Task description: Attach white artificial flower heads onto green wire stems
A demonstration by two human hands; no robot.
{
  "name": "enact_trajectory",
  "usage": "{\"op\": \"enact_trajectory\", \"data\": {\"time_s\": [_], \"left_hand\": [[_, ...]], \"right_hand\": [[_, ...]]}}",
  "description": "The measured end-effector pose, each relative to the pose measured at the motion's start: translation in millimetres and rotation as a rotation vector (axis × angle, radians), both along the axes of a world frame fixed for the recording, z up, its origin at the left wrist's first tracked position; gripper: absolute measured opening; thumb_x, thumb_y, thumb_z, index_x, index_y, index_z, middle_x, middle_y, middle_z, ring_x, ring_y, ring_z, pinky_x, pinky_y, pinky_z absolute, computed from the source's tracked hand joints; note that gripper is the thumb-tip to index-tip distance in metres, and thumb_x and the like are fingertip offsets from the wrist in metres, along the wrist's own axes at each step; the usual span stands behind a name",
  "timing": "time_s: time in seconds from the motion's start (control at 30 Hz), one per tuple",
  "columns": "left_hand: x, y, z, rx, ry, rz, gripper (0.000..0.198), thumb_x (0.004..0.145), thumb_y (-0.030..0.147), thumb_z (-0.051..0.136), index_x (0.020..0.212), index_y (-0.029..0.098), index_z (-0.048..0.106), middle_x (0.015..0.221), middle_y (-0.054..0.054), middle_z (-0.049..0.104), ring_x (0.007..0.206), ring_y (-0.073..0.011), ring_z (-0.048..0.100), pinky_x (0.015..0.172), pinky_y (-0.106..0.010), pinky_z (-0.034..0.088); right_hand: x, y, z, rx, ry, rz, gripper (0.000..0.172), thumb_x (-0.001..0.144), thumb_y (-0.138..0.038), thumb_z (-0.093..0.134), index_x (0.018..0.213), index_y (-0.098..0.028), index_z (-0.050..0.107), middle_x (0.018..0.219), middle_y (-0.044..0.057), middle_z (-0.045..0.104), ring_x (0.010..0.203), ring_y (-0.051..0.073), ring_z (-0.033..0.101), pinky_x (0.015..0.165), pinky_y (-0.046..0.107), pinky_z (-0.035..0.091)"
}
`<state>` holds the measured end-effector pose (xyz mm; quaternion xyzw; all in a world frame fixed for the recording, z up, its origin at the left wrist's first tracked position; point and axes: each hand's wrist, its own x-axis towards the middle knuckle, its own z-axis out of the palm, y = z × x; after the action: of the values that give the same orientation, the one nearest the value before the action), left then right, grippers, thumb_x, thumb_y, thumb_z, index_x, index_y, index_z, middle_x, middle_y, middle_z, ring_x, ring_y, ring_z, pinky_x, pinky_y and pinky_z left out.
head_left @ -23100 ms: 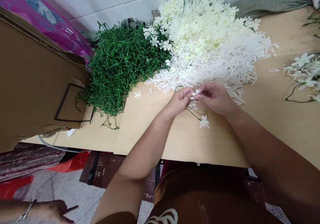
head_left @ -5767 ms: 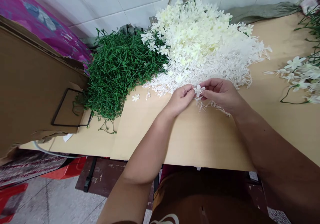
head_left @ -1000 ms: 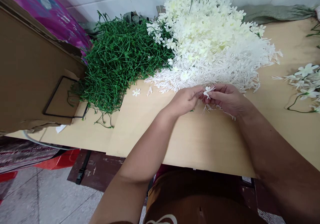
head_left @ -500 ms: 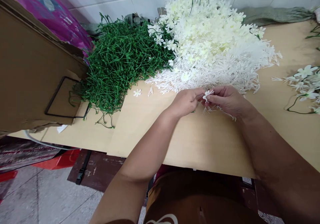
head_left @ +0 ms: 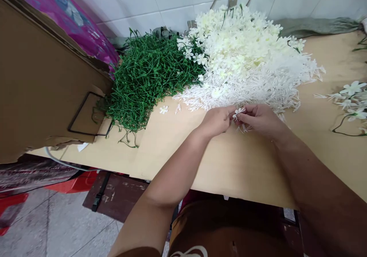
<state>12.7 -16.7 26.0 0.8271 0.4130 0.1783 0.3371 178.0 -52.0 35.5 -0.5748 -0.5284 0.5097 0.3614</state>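
Close together over the table's near middle, both hands meet at a small white artificial flower (head_left: pixel 236 113). My left hand (head_left: pixel 217 122) is closed at the flower's left side, its fingertips largely hidden. From the right, my right hand (head_left: pixel 260 120) pinches the flower between thumb and index finger. Thin white stamens (head_left: pixel 244 128) stick out below the right fingers. Just behind the hands lies a heap of white stamens (head_left: pixel 258 85). Farther back rises a pile of white artificial flowers (head_left: pixel 235 39), and to its left sits a tangle of green plastic stems (head_left: pixel 151 70).
One loose flower (head_left: pixel 163 109) and a few stamens (head_left: pixel 178 109) lie left of the hands. Assembled flower sprays (head_left: pixel 354 100) rest at the right. A cardboard box (head_left: pixel 48 85) stands on the left; a tiled wall (head_left: pixel 177 18) closes off the back.
The view has shifted slightly, so everything sits a little lower and to the right. The hands stay together at the flower; stamens hanging under my right palm no longer show.
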Motion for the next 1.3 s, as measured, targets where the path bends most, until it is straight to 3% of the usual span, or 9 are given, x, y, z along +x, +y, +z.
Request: {"op": "enact_trajectory", "data": {"time_s": [0.13, 0.4, 0.5, 0.6, 0.7, 0.8, 0.9, 1.0, 1.3], "left_hand": [[-4, 3, -2.0, -0.115, -0.18, 0.007, 0.028, 0.094, 0.031, 0.04, 0.073, 0.02, 0.054, 0.066, 0.002, 0.056, 0.065, -0.0123, 0.052, 0.066, -0.025, 0.043], [-44, 14, 20.1, -0.381, -0.379, -0.14, 0.045, 0.09, 0.051, 0.051, 0.066, 0.015, 0.061, 0.065, -0.003, 0.06, 0.063, -0.0114, 0.054, 0.066, -0.027, 0.046], [-58, 19, 25.0, -0.278, -0.35, 0.02, 0.037, 0.09, 0.044, 0.051, 0.072, 0.015, 0.066, 0.076, -0.006, 0.068, 0.075, -0.0127, 0.06, 0.078, -0.029, 0.049], [-80, 23, 27.7, -0.053, -0.262, 0.333, 0.023, 0.086, 0.033, 0.056, 0.083, 0.015, 0.068, 0.09, -0.007, 0.071, 0.087, -0.0146, 0.062, 0.085, -0.029, 0.049], [-114, 27, 27.5, 0.137, -0.036, 0.64, 0.021, 0.084, 0.027, 0.055, 0.092, 0.015, 0.07, 0.1, -0.008, 0.069, 0.093, -0.0182, 0.062, 0.089, -0.031, 0.049], [-151, 29, 21.9, 0.288, 0.235, 0.817, 0.031, 0.081, 0.027, 0.057, 0.108, 0.016, 0.07, 0.109, -0.011, 0.064, 0.1, -0.0231, 0.061, 0.1, -0.038, 0.046], [-174, 29, 11.1, 0.312, 0.411, 0.858, 0.038, 0.08, 0.029, 0.058, 0.115, 0.017, 0.069, 0.111, -0.013, 0.062, 0.11, -0.0278, 0.058, 0.108, -0.041, 0.04], [-180, 28, 0.8, 0.263, 0.475, 0.819, 0.032, 0.082, 0.03, 0.054, 0.108, 0.02, 0.071, 0.107, -0.011, 0.064, 0.106, -0.0277, 0.061, 0.1, -0.04, 0.045], [-180, 31, -6.9, 0.224, 0.416, 0.851, 0.031, 0.085, 0.03, 0.051, 0.107, 0.018, 0.07, 0.105, -0.009, 0.069, 0.096, -0.0224, 0.065, 0.088, -0.033, 0.048]], "right_hand": [[-3, -2, 6.7, 0.061, 0.112, 0.002, 0.039, 0.061, -0.051, 0.083, 0.061, -0.017, 0.063, 0.056, 0.0, 0.062, 0.047, 0.008, 0.048, 0.044, 0.023, 0.036], [5, -9, 16.8, 0.194, 0.128, 0.051, 0.043, 0.063, -0.06, 0.081, 0.066, -0.018, 0.068, 0.063, 0.003, 0.064, 0.061, 0.013, 0.056, 0.056, 0.027, 0.046], [9, -8, 10.9, 0.192, 0.063, 0.064, 0.042, 0.064, -0.057, 0.081, 0.067, -0.018, 0.068, 0.062, 0.003, 0.063, 0.058, 0.012, 0.053, 0.052, 0.026, 0.042], [15, -6, 7.6, 0.203, -0.052, 0.139, 0.031, 0.067, -0.047, 0.078, 0.069, -0.018, 0.069, 0.062, 0.002, 0.063, 0.057, 0.013, 0.053, 0.053, 0.028, 0.042], [22, -6, 7.9, 0.258, -0.258, 0.249, 0.009, 0.07, -0.028, 0.071, 0.073, -0.019, 0.072, 0.072, 0.004, 0.067, 0.064, 0.016, 0.057, 0.06, 0.03, 0.045], [25, -6, 5.4, 0.368, -0.491, 0.364, 0.018, 0.066, -0.013, 0.066, 0.08, -0.021, 0.075, 0.083, 0.006, 0.069, 0.083, 0.022, 0.061, 0.075, 0.033, 0.047], [22, -5, -1.6, 0.461, -0.625, 0.457, 0.017, 0.067, -0.009, 0.064, 0.076, -0.02, 0.073, 0.082, 0.007, 0.068, 0.087, 0.023, 0.059, 0.088, 0.038, 0.043], [18, -4, -6.2, 0.504, -0.639, 0.474, 0.011, 0.07, -0.01, 0.061, 0.065, -0.019, 0.065, 0.074, 0.005, 0.065, 0.077, 0.019, 0.056, 0.085, 0.036, 0.042], [19, -5, -5.0, 0.551, -0.561, 0.131, 0.012, 0.077, -0.014, 0.054, 0.076, -0.018, 0.065, 0.075, 0.006, 0.063, 0.065, 0.017, 0.055, 0.062, 0.03, 0.04]]}}
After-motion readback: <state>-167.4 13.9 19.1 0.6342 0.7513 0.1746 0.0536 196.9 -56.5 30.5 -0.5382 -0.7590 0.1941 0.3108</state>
